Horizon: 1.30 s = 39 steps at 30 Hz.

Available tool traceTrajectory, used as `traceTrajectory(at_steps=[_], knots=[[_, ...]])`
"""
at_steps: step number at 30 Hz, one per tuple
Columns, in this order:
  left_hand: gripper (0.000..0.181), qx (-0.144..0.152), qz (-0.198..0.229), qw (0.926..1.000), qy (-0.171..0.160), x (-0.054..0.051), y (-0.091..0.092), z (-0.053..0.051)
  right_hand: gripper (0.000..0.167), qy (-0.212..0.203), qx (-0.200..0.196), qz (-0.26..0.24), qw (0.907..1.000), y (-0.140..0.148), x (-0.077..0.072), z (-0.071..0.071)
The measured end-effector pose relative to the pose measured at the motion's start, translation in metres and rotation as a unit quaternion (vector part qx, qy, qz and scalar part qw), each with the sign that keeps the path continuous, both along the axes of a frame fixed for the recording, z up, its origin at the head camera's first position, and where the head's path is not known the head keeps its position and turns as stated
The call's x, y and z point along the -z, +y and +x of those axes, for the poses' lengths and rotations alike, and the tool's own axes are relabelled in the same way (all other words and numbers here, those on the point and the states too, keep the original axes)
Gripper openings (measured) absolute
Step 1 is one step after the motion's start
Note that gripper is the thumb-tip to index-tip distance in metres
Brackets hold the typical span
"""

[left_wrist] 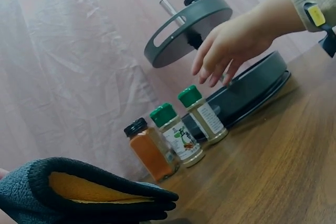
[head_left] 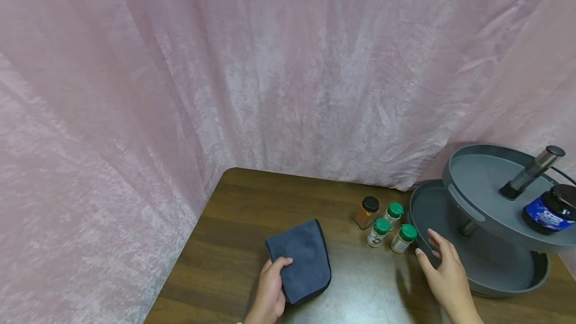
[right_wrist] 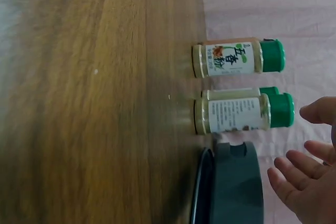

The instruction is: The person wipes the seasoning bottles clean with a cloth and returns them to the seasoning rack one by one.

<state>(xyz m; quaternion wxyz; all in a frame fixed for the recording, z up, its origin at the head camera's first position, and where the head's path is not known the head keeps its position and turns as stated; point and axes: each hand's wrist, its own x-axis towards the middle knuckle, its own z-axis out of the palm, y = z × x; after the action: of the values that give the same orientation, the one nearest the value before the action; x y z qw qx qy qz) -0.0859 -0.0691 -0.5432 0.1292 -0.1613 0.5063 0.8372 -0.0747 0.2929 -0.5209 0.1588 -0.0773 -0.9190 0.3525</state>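
Observation:
My left hand (head_left: 270, 291) pinches a folded dark grey cloth (head_left: 302, 259) over the wooden table, thumb on top; the left wrist view shows a yellow inner side in its fold. My right hand (head_left: 443, 274) is held in the air with fingers apart, holding nothing, beside the lower tray and near the closest green-capped spice jar (head_left: 402, 240). Two more green-capped jars, a front one (head_left: 377, 234) and a back one (head_left: 393, 214), stand close by. Next to them is a black-capped jar (head_left: 366, 214) of orange-brown powder. All the jars stand upright.
At the right stands a grey two-tier round rack, with its lower tray (head_left: 499, 276) on the table (head_left: 234, 244) and its upper tray (head_left: 486, 169) overhanging. A dark jar with a blue label (head_left: 549, 211) sits on the upper tray. Pink curtains (head_left: 288, 74) hang behind the table.

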Motion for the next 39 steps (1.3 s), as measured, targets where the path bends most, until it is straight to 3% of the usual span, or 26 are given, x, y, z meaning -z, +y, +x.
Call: traceTrajectory(at_steps=[6, 12, 19, 28, 36, 39], knots=[[0.041, 0.005, 0.0, 1.0, 0.0, 0.002, 0.001, 0.002, 0.06, 0.052, -0.002, 0.01, 0.9986, -0.007, 0.009, -0.02], [0.036, 0.009, -0.009, 0.9999, -0.005, 0.002, 0.002, 0.003, 0.063, 0.03, -0.02, 0.023, 0.9991, -0.011, 0.011, -0.035], [0.037, 0.004, -0.016, 0.9999, -0.003, -0.001, 0.002, 0.004, 0.056, -0.018, -0.022, 0.033, 0.999, -0.014, 0.015, -0.035], [0.042, 0.008, -0.02, 0.9998, 0.0, -0.002, 0.002, 0.004, 0.053, 0.01, -0.018, 0.042, 0.9989, -0.018, 0.023, -0.037], [0.041, 0.007, -0.015, 0.9999, -0.001, -0.001, 0.004, 0.002, 0.055, 0.001, -0.014, 0.005, 0.9999, -0.018, 0.027, -0.036], [0.041, 0.007, -0.014, 0.9999, 0.0, -0.001, 0.005, 0.002, 0.057, 0.002, 0.006, -0.016, 0.9999, -0.021, 0.025, -0.034]])
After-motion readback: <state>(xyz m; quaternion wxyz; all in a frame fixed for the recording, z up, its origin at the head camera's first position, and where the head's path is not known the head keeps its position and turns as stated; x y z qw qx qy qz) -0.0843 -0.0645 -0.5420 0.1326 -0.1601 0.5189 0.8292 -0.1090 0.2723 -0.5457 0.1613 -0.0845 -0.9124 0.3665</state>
